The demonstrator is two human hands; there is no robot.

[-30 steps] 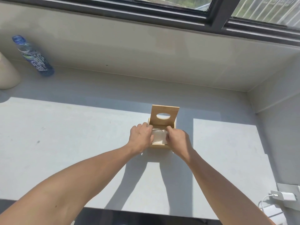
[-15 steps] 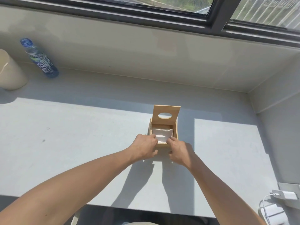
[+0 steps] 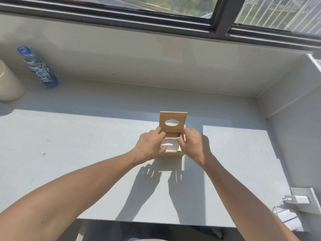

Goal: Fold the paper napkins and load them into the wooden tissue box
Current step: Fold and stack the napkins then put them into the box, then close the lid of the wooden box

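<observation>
The wooden tissue box stands in the middle of the grey counter. Its lid, which has an oval hole, is tipped up at the back. White folded paper napkins lie inside it. My left hand is curled against the box's left wall, with its fingertips near the lid's lower corner and its thumb over the napkins' edge. At the right wall my right hand has its fingertips hooked over the rim onto the napkins' right edge.
A blue-capped water bottle and a cream cylinder stand at the far left by the wall. A white charger with its cable is plugged in at the near right. The side wall rises on the right, and the counter's front edge is close to me.
A second ago both hands were over the napkins in the box. They then drew back to its front edge, and now they have gone forward to its two sides.
</observation>
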